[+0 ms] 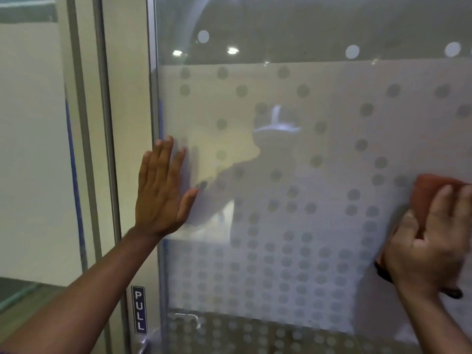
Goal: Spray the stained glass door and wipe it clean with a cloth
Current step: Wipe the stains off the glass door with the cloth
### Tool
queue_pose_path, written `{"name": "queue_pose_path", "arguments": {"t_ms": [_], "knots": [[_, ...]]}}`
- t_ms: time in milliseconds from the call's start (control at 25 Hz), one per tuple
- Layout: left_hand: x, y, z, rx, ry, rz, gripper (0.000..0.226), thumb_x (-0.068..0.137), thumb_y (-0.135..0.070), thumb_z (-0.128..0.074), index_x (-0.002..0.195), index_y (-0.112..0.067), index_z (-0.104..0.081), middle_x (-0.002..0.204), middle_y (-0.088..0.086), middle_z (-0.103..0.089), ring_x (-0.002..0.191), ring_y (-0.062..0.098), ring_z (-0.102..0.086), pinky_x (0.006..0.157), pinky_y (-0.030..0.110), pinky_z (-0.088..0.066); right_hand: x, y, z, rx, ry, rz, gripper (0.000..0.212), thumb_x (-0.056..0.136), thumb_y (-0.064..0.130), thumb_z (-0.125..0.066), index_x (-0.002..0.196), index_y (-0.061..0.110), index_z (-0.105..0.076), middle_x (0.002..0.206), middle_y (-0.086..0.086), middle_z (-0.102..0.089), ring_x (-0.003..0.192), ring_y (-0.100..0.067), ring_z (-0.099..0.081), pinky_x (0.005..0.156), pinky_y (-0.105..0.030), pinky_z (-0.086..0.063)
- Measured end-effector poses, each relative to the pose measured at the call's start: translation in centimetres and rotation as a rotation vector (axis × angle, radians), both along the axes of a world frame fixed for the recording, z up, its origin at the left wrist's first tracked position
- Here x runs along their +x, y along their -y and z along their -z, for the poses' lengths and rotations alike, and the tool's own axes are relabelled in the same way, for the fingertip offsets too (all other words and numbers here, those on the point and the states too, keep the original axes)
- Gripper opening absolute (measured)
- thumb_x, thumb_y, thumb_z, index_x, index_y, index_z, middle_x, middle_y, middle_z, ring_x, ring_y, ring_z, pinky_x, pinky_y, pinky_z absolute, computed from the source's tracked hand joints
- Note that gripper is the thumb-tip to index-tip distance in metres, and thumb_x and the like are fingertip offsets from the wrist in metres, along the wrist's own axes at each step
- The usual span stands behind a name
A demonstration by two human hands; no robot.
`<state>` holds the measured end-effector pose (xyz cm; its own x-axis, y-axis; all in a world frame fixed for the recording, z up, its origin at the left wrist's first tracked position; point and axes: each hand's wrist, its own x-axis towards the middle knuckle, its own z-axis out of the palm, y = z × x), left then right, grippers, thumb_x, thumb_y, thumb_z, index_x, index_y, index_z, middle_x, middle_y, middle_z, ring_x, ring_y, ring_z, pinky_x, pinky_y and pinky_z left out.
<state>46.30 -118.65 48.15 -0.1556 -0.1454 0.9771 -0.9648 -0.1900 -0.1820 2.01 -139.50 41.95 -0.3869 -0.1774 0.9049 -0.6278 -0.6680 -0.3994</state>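
The glass door (pixel 293 154) fills the middle and right of the head view; a frosted band with a pattern of round dots covers most of it. My left hand (pixel 162 190) lies flat and open against the glass near the door's left edge, fingers pointing up. My right hand (pixel 429 241) at the right edge presses a reddish-orange cloth (pixel 431 192) against the glass; the hand and cloth look slightly blurred. No spray bottle is in view. A dim reflection of a person shows in the glass.
A metal door frame (pixel 153 98) runs down the left of the glass. A blue PULL sign (pixel 139 309) sits on the frame low down, with a metal handle (pixel 143 347) just below it. Another glass panel (pixel 33 149) stands to the left.
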Motion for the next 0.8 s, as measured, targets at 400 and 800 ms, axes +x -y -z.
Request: {"name": "queue_pose_path", "arguments": {"t_ms": [400,800], "knots": [[0.8,0.3,0.2,0.024,0.002,0.041,0.080,0.113,-0.059,-0.028,0.173,-0.006,-0.026,0.183,0.022,-0.015,0.172,0.041,-0.011,0.140,0.055,-0.008,13.2,-10.0,-0.6,-0.066,-0.181,-0.086,0.055,0.096,0.001,-0.056,0.151,-0.004,-0.055,0.164,-0.029,-0.042,0.155,-0.057,-0.034,0.127,-0.056,-0.035],[1.6,-0.3,-0.1,0.057,-0.030,0.384,0.089,0.110,-0.068,-0.022,0.172,-0.006,-0.026,0.184,0.020,-0.013,0.173,0.038,-0.010,0.139,0.061,-0.008,28.7,-16.9,-0.1,-0.048,-0.261,-0.155,0.058,0.102,0.008,-0.064,0.159,0.010,-0.050,0.170,-0.016,-0.039,0.160,-0.049,-0.029,0.121,-0.058,-0.039]]}}
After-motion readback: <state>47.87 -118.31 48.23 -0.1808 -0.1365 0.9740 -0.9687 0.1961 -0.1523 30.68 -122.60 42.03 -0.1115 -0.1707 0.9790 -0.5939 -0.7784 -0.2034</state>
